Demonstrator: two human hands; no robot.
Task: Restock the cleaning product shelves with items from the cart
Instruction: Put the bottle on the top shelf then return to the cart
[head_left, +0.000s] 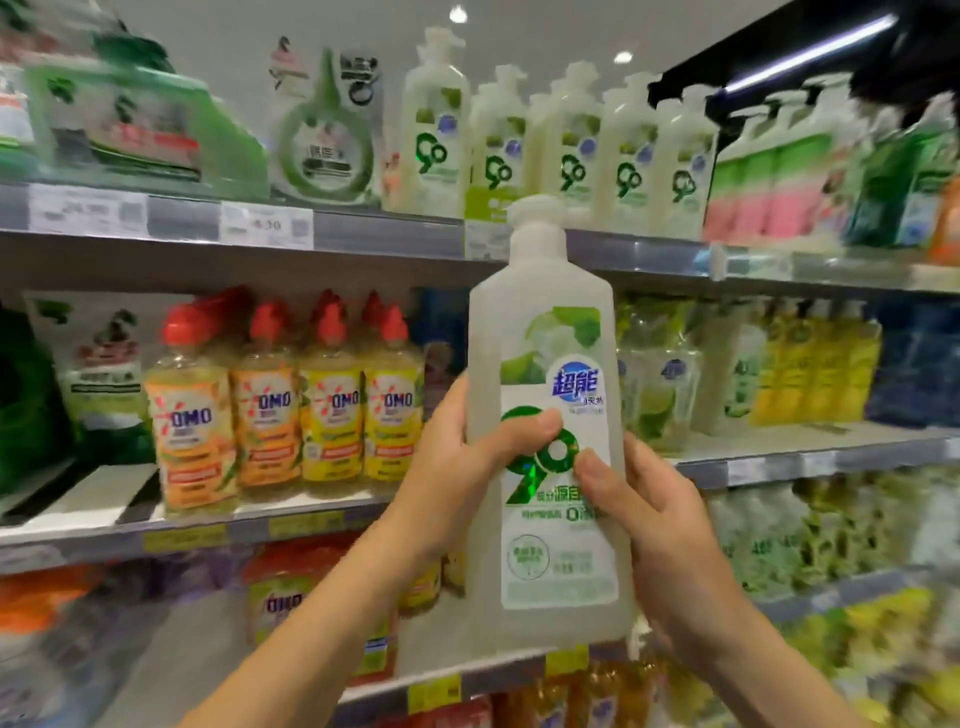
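Both hands grip one pale dish-soap bottle (545, 364) upright in the air, the left hand (452, 467) on its left side, the right hand (654, 519) on its right. Matching bottles (571, 156) stand on the top shelf (389, 236); next it likely must rise to that row.
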